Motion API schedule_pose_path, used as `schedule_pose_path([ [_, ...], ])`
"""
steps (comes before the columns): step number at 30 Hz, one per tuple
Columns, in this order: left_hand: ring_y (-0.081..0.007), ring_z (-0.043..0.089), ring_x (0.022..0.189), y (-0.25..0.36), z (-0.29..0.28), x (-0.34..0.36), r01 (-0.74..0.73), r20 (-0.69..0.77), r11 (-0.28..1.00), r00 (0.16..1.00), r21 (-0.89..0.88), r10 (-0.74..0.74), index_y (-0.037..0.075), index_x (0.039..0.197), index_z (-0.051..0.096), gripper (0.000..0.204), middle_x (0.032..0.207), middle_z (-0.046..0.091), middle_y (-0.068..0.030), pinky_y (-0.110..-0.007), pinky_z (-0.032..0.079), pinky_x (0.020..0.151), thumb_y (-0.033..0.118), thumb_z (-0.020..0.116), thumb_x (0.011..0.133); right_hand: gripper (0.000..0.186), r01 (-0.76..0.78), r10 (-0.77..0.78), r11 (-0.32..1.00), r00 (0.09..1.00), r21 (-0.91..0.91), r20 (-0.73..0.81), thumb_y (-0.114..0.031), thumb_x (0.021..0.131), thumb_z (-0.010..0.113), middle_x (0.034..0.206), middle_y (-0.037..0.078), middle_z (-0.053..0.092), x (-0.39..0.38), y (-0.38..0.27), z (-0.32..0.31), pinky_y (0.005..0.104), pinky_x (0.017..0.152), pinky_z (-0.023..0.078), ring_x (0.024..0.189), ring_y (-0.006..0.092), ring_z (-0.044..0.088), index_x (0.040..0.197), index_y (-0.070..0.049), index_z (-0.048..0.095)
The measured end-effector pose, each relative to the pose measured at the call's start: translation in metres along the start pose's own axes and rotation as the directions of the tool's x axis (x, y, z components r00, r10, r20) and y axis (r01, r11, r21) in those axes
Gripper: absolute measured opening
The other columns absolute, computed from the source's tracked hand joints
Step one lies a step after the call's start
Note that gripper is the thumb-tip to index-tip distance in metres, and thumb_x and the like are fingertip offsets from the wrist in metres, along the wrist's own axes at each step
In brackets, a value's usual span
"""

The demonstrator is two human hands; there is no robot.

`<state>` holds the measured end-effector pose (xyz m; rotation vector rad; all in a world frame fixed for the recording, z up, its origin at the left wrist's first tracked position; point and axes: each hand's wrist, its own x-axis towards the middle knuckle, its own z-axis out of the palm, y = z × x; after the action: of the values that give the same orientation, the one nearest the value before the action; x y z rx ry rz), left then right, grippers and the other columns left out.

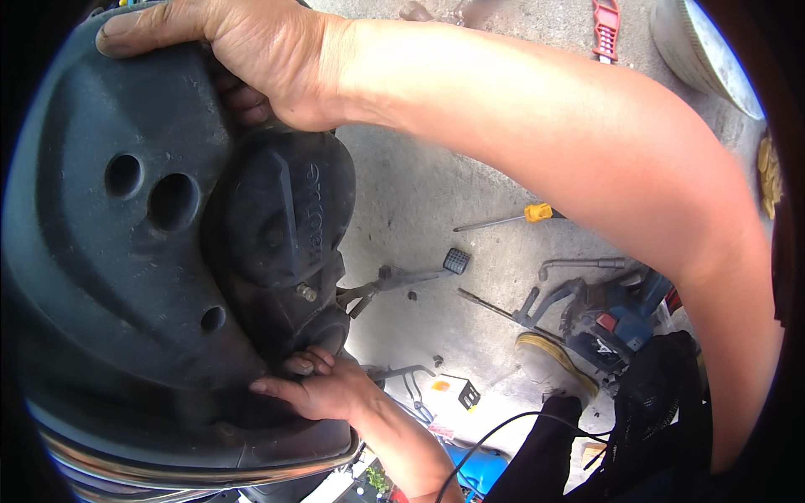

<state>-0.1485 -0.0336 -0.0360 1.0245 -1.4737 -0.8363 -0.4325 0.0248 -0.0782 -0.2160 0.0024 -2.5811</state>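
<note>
Across the background, sunlit grey concrete floor (402, 180) carries scattered tools and parts. Black plastic panel (126, 268) fills most of the left side; three round holes visible in its face. Just right of it, a round black cover (268, 193) with raised lettering. Polished metal rail (201, 479) curves below the panel. Upper right: pale round container (692, 50), cropped by the fisheye rim. Right of centre: blue-and-black power tool (625, 327), near a shoe (537, 369). Smaller items on the floor: bent metal wrench (583, 264), screwdriver (537, 213) with yellow on its handle, red-handled tool (605, 29), small white box (455, 390).

Right hand (260, 54): thumb laid flat over the panel's upper part, other fingers curled in below, partly hidden; panel edge clasped between them. Left hand (331, 392): thumb reaches to the panel's lower right edge, other fingers bent against the dark casing beside it, small gap between; cannot tell whether they have hold of anything.

Right arm rises from lower right, bends at the elbow, forearm crossing leftward above the floor. Left forearm enters from the lower edge, angled up and left, wrist near the panel.
</note>
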Motion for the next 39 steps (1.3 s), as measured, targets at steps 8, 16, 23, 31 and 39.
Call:
schedule_pose_path([
  [8,-0.0127,0.028,0.050,0.004,0.002,-0.003,0.020,-0.007,0.999,1.000,0.045,-0.020,0.015,0.066,0.034,0.062,0.058,0.031,0.0015,-0.025,0.028,0.050,0.061,0.057,0.101,0.058,-0.094,0.088,0.994,0.990,0.059,0.106,-0.050,0.087,0.076,0.118,0.016,0.071,-0.007,-0.008,-0.004,0.0391,0.095,0.053,0.104,0.0304,0.068,0.122,-0.004,0.069],
  [16,-0.0117,0.028,0.050,0.006,-0.001,0.000,0.041,-0.004,0.988,0.999,0.146,-0.041,0.013,0.068,0.037,0.062,0.056,0.029,0.0023,-0.025,0.025,0.052,0.062,0.052,0.103,0.057,-0.307,0.242,0.941,0.904,0.140,0.353,-0.055,0.094,0.068,0.108,0.013,0.074,-0.013,-0.018,-0.009,0.0370,0.084,0.057,0.094,0.0249,0.071,0.120,-0.004,0.068],
  [23,-0.0139,0.028,0.048,0.006,0.006,-0.006,-0.020,0.017,0.997,1.000,0.069,0.019,0.014,0.067,0.035,0.062,0.057,0.029,0.0007,-0.026,0.027,0.050,0.062,0.055,0.101,0.054,-0.173,0.149,0.980,0.967,0.102,0.209,-0.051,0.092,0.071,0.108,0.014,0.074,-0.016,-0.011,-0.010,0.0366,0.085,0.057,0.094,0.0258,0.071,0.116,-0.002,0.070],
  [31,-0.0157,0.029,0.045,0.007,0.015,0.005,0.045,0.001,0.997,0.999,-0.058,-0.045,0.015,0.060,0.032,0.071,0.055,0.028,-0.0004,-0.025,0.028,0.048,0.072,0.054,0.096,0.050,-0.032,0.023,0.994,0.996,0.104,0.089,-0.045,0.089,0.075,0.109,0.016,0.074,0.003,0.003,-0.019,0.0364,0.088,0.058,0.094,0.0273,0.072,0.113,-0.001,0.072],
  [39,-0.0142,0.027,0.043,0.003,0.020,0.001,0.024,0.002,0.997,1.000,-0.074,-0.024,0.016,0.060,0.031,0.071,0.054,0.024,0.0007,-0.023,0.026,0.047,0.073,0.052,0.096,0.046,0.043,-0.046,0.997,0.998,0.072,0.038,-0.040,0.085,0.080,0.109,0.017,0.075,0.000,0.014,-0.025,0.0362,0.090,0.058,0.095,0.0289,0.072,0.109,-0.001,0.075],
])
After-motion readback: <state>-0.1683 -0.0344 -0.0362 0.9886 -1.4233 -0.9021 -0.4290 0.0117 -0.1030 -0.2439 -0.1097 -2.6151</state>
